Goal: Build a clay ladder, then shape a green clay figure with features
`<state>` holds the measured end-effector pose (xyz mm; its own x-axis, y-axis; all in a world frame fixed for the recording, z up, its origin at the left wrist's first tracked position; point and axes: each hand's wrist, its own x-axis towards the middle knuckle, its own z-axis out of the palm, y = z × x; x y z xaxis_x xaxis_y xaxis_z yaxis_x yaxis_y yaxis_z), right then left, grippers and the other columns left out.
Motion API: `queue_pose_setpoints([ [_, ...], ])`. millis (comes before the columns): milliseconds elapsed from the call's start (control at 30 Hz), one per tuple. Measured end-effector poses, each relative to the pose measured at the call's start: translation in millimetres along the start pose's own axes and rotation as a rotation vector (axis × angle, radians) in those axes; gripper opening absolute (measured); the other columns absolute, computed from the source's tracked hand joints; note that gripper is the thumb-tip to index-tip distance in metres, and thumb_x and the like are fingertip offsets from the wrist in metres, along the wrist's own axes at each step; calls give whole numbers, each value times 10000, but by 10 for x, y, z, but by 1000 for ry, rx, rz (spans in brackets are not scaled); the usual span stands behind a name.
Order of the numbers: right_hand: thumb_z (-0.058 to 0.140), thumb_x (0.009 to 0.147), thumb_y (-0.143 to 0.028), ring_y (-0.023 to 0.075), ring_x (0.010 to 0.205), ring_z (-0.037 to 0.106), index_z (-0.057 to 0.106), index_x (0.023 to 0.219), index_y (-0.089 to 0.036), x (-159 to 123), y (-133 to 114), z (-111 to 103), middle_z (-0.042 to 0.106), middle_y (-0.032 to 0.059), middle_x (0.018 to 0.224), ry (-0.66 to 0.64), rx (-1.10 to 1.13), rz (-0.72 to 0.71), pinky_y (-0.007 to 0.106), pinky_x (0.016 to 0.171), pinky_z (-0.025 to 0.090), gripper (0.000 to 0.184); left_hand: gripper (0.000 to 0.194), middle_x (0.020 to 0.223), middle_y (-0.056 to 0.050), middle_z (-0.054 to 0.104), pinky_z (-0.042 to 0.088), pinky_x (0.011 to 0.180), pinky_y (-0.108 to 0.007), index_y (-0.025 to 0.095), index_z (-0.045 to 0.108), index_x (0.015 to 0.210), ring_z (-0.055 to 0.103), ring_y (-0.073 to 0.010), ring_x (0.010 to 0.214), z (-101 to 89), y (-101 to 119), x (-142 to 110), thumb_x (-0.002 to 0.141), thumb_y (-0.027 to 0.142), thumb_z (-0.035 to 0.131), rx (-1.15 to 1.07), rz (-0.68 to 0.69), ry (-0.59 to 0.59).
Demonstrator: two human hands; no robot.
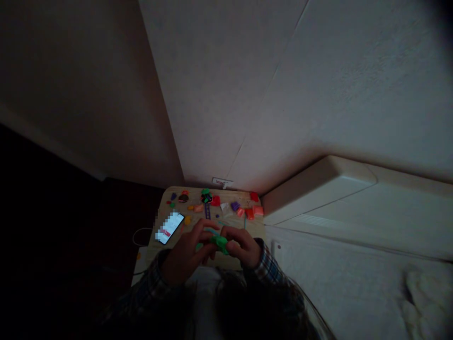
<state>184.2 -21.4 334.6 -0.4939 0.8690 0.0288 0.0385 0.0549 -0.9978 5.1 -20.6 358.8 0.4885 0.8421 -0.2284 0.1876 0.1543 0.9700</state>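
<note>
Over the front of a small wooden table (230, 262), both hands meet around a bright green lump (220, 243) that looks like modelling clay. My right hand (244, 248) pinches it between thumb and bent fingers from the right. From the left, my left hand (186, 252) closes on it too, its fingers curved over and partly hiding it. A second small green bit (198, 246) shows near the left fingers. Beside my left hand lies a lit phone (171, 228), its screen partly blurred out.
Along the table's back are red (215, 200), purple (235, 206) and orange (249, 214) pieces, a white packet (225, 209), a dark round piece with green bits (207, 198) and a purple strip (207, 211). A wall stands behind; a pale bed frame (318, 189) is at right.
</note>
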Motion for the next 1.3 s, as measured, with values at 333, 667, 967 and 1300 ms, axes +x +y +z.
queue_pose_setpoints([
  [333,316,856,-648,103,525,423,449,630,-197,3,-37,-10,415,-36,545,83,-259,54,251,526,319,522,140,714,10,628,475,685,-284,175,535,892,616,-148,674,37,38,48,782,239,594,100,27,70],
  [667,501,801,-570,107,480,381,350,611,-222,-24,86,21,388,-55,484,259,-680,-43,254,528,311,424,373,1080,-83,645,476,894,-357,198,465,1055,628,-216,1001,86,-43,42,751,310,648,-73,-47,27],
  [967,501,842,-419,99,504,425,437,637,-205,-70,88,20,468,-50,516,201,-852,-197,267,603,308,304,202,835,-28,689,486,786,-297,177,504,885,659,-188,849,116,-74,85,782,313,611,-174,-75,58],
  [1300,396,881,-386,87,450,383,404,552,-207,-61,-40,89,424,-52,461,96,-625,-231,273,589,319,374,282,576,69,515,367,391,-181,195,454,851,474,-82,423,220,-44,74,876,476,452,-193,-104,140],
])
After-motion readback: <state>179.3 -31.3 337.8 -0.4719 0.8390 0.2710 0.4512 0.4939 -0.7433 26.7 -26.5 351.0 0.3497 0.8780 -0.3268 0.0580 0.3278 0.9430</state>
